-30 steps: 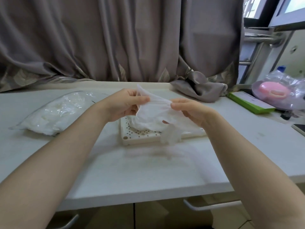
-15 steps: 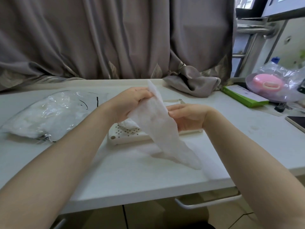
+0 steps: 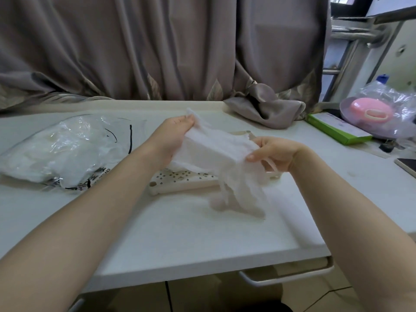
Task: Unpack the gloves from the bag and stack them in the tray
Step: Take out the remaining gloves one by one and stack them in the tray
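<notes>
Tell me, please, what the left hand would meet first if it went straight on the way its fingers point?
Probably the bunched curtain lying on the table's far edge; the left hand points up-right past the glove it pinches, though depth is unclear.

I see both forearms bare up to the frame's edge, no sleeves, no watch or bands at either wrist. My left hand point(image 3: 173, 136) and right hand point(image 3: 275, 153) show no rings and no gloves.

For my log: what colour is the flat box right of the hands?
Bright green with a white top face, the box shows best in the head view.
</notes>
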